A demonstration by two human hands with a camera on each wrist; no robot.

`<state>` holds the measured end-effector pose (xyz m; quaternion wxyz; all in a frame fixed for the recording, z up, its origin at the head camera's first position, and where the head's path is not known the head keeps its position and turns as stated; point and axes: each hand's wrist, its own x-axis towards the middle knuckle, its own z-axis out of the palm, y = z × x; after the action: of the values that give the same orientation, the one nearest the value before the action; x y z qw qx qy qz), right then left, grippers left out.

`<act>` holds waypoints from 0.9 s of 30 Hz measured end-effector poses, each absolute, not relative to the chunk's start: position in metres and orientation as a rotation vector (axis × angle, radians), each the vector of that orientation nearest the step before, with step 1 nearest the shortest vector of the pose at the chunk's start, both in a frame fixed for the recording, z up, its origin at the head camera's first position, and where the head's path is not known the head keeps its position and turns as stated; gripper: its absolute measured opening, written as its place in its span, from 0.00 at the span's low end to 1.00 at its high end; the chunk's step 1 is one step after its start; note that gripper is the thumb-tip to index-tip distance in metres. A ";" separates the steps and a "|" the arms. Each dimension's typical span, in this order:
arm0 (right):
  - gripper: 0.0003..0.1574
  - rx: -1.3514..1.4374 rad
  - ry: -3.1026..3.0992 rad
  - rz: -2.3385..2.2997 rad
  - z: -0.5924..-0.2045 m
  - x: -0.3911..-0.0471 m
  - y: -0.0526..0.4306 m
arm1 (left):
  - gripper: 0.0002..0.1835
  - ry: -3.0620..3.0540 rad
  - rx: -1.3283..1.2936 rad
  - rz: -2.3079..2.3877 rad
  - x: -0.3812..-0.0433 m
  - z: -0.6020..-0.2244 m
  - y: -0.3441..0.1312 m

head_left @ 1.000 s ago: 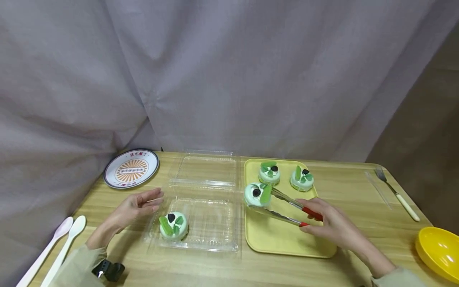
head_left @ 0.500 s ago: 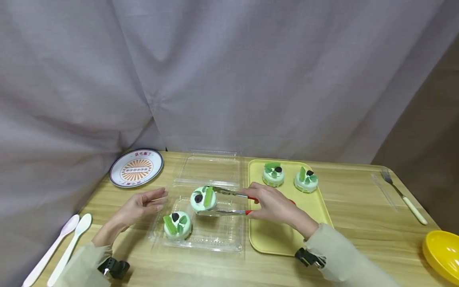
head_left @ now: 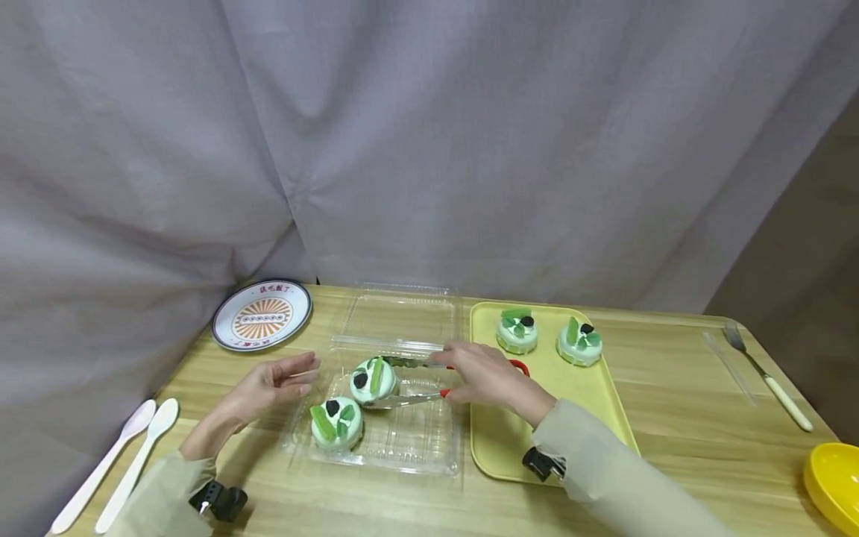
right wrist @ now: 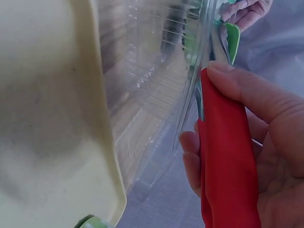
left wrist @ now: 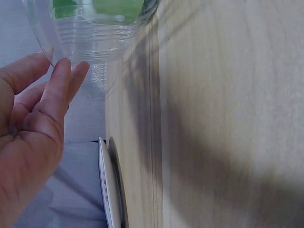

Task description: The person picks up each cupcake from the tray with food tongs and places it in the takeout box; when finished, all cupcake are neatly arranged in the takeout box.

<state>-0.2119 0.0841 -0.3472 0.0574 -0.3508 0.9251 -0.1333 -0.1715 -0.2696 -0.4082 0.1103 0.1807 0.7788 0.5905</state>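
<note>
My right hand (head_left: pixel 486 377) grips red-handled metal tongs (right wrist: pixel 228 156), whose tips pinch a small green-and-white cake (head_left: pixel 373 380) topped with a dark berry and green pieces. That cake is over the clear plastic clamshell box (head_left: pixel 416 447), close behind another like it (head_left: pixel 337 424) in the box's left front part. At the box's left rim, my left hand (head_left: pixel 271 388) has its fingers loosely extended and holds nothing. In the left wrist view, its fingertips (left wrist: pixel 61 66) are right at the clear wall. The box's lid (head_left: pixel 399 317) lies folded back behind it.
A yellow tray (head_left: pixel 557 447) to the right bears two more cakes (head_left: pixel 517 332). Behind my left hand lies a patterned plate (head_left: pixel 262 315). Two white spoons (head_left: pixel 137 462) are at left; a fork (head_left: pixel 768 377) and yellow bowl (head_left: pixel 835 485) at right.
My right hand has carried the cake in the tongs leftward from over the tray, then down into the box beside the first cake. The left hand has stayed at the box's left rim.
</note>
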 end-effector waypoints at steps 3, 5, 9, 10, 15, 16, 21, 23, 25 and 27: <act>0.33 -1.054 2.803 -0.389 -0.346 -0.213 0.079 | 0.36 2.288 0.524 1.740 -0.171 -0.408 -0.270; 0.33 -1.057 2.791 -0.387 -0.345 -0.213 0.075 | 0.36 2.287 0.522 1.743 -0.170 -0.408 -0.271; 0.36 -1.021 2.786 -0.378 -0.344 -0.213 0.071 | 0.36 2.291 0.526 1.747 -0.171 -0.409 -0.270; 0.37 -1.008 2.786 -0.377 -0.343 -0.212 0.070 | 0.36 2.289 0.527 1.751 -0.171 -0.409 -0.270; 0.38 -0.969 2.784 -0.388 -0.343 -0.212 0.070 | 0.36 2.276 0.546 1.770 -0.171 -0.410 -0.269; 0.38 -0.967 2.786 -0.389 -0.343 -0.212 0.070 | 0.36 2.276 0.555 1.772 -0.171 -0.410 -0.269; 0.38 -0.960 2.794 -0.380 -0.343 -0.214 0.073 | 0.35 2.285 0.563 1.768 -0.172 -0.410 -0.267; 0.38 -0.969 2.793 -0.372 -0.343 -0.214 0.074 | 0.36 2.282 0.558 1.767 -0.172 -0.409 -0.266; 0.39 -0.977 2.797 -0.370 -0.343 -0.214 0.077 | 0.35 2.290 0.565 1.757 -0.171 -0.409 -0.266; 0.39 -0.998 2.804 -0.382 -0.341 -0.214 0.082 | 0.36 2.283 0.568 1.761 -0.171 -0.409 -0.266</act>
<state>-0.2139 0.0818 -0.3414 0.0706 -0.3317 0.9321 -0.1269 -0.1706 -0.2663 -0.4087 0.1014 0.1922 0.7728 0.5963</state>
